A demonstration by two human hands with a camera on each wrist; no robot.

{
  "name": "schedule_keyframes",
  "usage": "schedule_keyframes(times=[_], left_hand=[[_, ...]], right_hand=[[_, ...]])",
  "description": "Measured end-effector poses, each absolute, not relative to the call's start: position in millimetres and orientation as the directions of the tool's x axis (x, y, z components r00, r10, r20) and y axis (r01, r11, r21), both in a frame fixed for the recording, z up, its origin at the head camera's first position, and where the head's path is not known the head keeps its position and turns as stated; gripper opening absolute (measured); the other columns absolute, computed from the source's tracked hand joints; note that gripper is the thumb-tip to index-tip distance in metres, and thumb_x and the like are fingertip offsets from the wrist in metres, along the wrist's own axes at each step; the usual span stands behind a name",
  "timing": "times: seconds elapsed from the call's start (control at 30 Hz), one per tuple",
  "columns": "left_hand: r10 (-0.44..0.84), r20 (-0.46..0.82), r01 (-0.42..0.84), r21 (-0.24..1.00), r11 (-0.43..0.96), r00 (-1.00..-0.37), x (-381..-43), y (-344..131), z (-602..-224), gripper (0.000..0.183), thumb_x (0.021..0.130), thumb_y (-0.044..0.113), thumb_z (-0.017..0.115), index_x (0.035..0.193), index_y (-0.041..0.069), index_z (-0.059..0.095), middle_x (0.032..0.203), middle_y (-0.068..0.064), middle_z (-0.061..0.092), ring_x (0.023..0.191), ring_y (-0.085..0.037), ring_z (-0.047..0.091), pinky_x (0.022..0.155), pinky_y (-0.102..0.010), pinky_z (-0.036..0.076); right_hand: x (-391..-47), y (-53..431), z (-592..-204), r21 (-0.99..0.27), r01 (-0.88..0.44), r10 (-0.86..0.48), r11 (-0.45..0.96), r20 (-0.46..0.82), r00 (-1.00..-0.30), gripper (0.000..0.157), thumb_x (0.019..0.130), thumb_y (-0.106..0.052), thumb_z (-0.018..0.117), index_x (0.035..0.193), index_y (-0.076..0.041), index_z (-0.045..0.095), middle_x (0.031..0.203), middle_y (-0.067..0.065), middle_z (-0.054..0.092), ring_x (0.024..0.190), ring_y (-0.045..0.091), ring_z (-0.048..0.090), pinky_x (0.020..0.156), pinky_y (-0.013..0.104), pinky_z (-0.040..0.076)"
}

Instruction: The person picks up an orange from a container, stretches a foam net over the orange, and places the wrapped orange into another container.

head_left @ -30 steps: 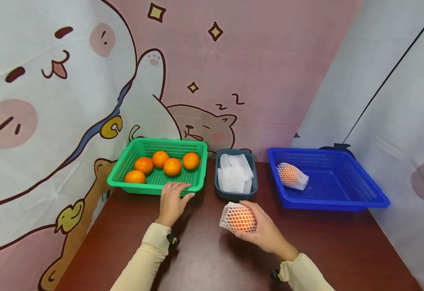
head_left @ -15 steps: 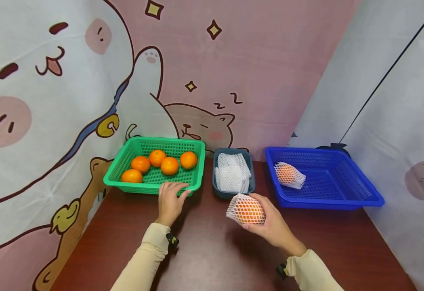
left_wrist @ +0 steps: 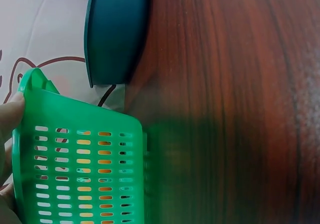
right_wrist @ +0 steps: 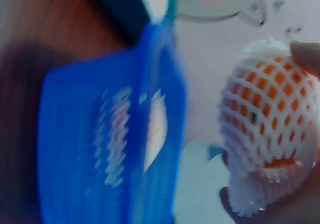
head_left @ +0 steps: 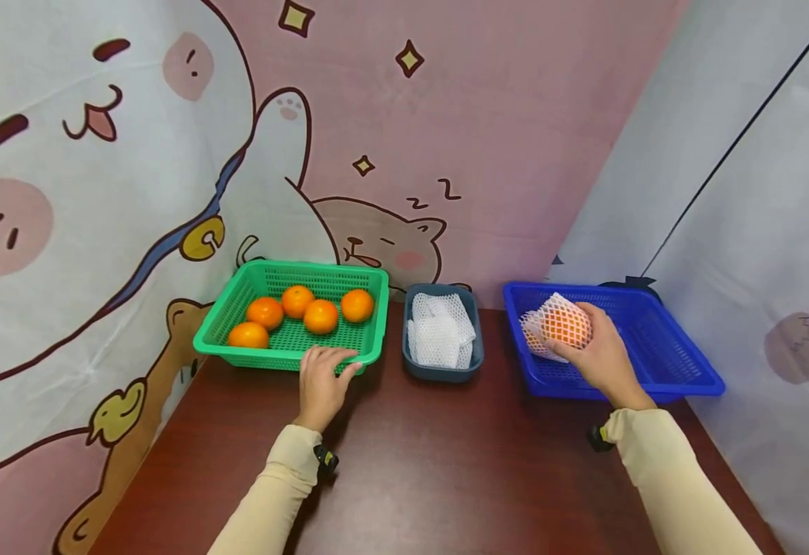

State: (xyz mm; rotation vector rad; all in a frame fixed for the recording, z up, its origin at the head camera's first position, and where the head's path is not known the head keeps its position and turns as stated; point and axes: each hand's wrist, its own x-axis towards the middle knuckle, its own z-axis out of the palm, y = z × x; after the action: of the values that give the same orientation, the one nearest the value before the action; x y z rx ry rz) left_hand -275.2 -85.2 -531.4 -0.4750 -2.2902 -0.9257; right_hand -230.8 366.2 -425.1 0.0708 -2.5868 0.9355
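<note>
Gripping netted orange (head_left: 567, 322) above blue basket (head_left: 668, 347): right hand (head_left: 609, 358) | left hand (head_left: 321, 388): loosely bent, touching green basket rim (head_left: 266, 356)

On the table (head_left: 439, 470), L to R: L basket (head_left: 259, 358) w/ 5 oranges (head_left: 320, 316) in it (2 toward L, 2 mid, 1 nr R side), then the tub (head_left: 442, 375) w/ net sleeves (head_left: 438, 339) inside, then R basket (head_left: 550, 384) w/ 1 netted orange (head_left: 532, 339) nr its L wall; backdrop (head_left: 508, 154) behind all 3. L hand (head_left: 321, 385) touches L basket's front rim nr the R corner. R hand (head_left: 605, 358) holds a 2nd netted orange (head_left: 567, 324) over R basket's L part, partly in front of the other.
</note>
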Motion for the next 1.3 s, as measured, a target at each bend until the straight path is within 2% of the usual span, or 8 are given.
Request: schedule_keyframes(times=[0.2,0.37,0.5,0.73,0.97,1.1,1.2,1.3], left_hand=[[0.093,0.671,0.534,0.489,0.69,-0.736,-274.9,-87.9,-531.2,0.027,0.076,0.018,0.084,0.102,0.017,0.077,0.099,-0.002,0.072,0.098,-0.027,0.057,0.107,-0.053,0.025],[0.093,0.679,0.543,0.488,0.684,-0.728,-274.1,-86.0,-532.3,0.028,0.075,0.018,0.084,0.102,0.016,0.077,0.099,-0.002,0.072,0.098,-0.027,0.058,0.107,-0.054,0.025],[0.087,0.678,0.54,0.494,0.681,-0.73,-273.8,-85.6,-534.7,0.029,0.073,0.015,0.086,0.101,0.016,0.077,0.098,-0.001,0.072,0.096,-0.027,0.057,0.107,-0.054,0.025],[0.085,0.684,0.542,0.489,0.683,-0.725,-276.8,-85.8,-535.9,0.029,0.073,0.016,0.086,0.101,0.018,0.077,0.098,0.0,0.072,0.098,-0.026,0.058,0.108,-0.052,0.025],[0.077,0.697,0.547,0.483,0.684,-0.713,-278.8,-85.0,-535.2,0.03,0.072,0.015,0.086,0.101,0.017,0.077,0.099,-0.002,0.072,0.097,-0.027,0.058,0.106,-0.052,0.027],[0.078,0.691,0.542,0.487,0.685,-0.719,-278.1,-84.9,-534.7,0.03,0.072,0.015,0.086,0.101,0.017,0.077,0.098,-0.002,0.072,0.097,-0.026,0.057,0.106,-0.052,0.028],[0.082,0.685,0.54,0.489,0.685,-0.724,-277.8,-85.2,-534.7,0.029,0.073,0.016,0.086,0.101,0.017,0.077,0.099,-0.002,0.072,0.098,-0.026,0.057,0.106,-0.052,0.028],[0.084,0.678,0.536,0.492,0.686,-0.73,-277.4,-85.6,-535.0,0.028,0.075,0.019,0.085,0.102,0.018,0.077,0.1,-0.001,0.072,0.099,-0.026,0.057,0.107,-0.051,0.027]], right_hand=[[-253.3,388.4,-447.6,-0.533,0.014,0.051,0.846,0.055,-0.997,0.088,0.08,-0.043,0.077,0.137,0.01,0.035,0.119,0.032,0.051,0.1,0.042,0.054,0.08,0.054,0.045],[-264.4,390.6,-455.5,-0.449,0.091,0.023,0.889,-0.154,-0.988,0.093,0.078,-0.045,0.075,0.137,0.013,0.031,0.114,0.032,0.054,0.095,0.042,0.056,0.079,0.054,0.046],[-272.0,389.6,-462.7,-0.405,0.104,-0.002,0.908,-0.254,-0.967,0.089,0.078,-0.039,0.074,0.134,0.015,0.031,0.111,0.032,0.054,0.096,0.043,0.055,0.083,0.056,0.044],[-281.1,388.3,-474.8,-0.38,0.118,-0.001,0.918,-0.299,-0.954,0.083,0.082,-0.036,0.068,0.132,0.018,0.031,0.121,0.04,0.049,0.109,0.053,0.05,0.091,0.061,0.04],[-286.1,386.0,-480.0,-0.436,0.204,0.057,0.876,-0.327,-0.943,0.086,0.081,-0.034,0.067,0.132,0.018,0.021,0.114,0.04,0.046,0.103,0.052,0.05,0.091,0.06,0.04],[-286.0,387.8,-480.0,-0.429,0.213,0.068,0.878,-0.329,-0.942,0.09,0.08,-0.039,0.068,0.132,0.017,0.019,0.118,0.042,0.044,0.107,0.055,0.048,0.092,0.061,0.039],[-282.5,390.0,-476.4,-0.415,0.2,0.082,0.887,-0.285,-0.955,0.097,0.082,-0.048,0.068,0.137,0.015,0.019,0.126,0.044,0.041,0.113,0.058,0.044,0.094,0.063,0.038],[-273.3,386.7,-469.1,-0.402,0.166,0.115,0.9,-0.149,-0.982,0.098,0.085,-0.054,0.065,0.14,0.014,0.023,0.13,0.044,0.038,0.115,0.061,0.041,0.089,0.068,0.037]])
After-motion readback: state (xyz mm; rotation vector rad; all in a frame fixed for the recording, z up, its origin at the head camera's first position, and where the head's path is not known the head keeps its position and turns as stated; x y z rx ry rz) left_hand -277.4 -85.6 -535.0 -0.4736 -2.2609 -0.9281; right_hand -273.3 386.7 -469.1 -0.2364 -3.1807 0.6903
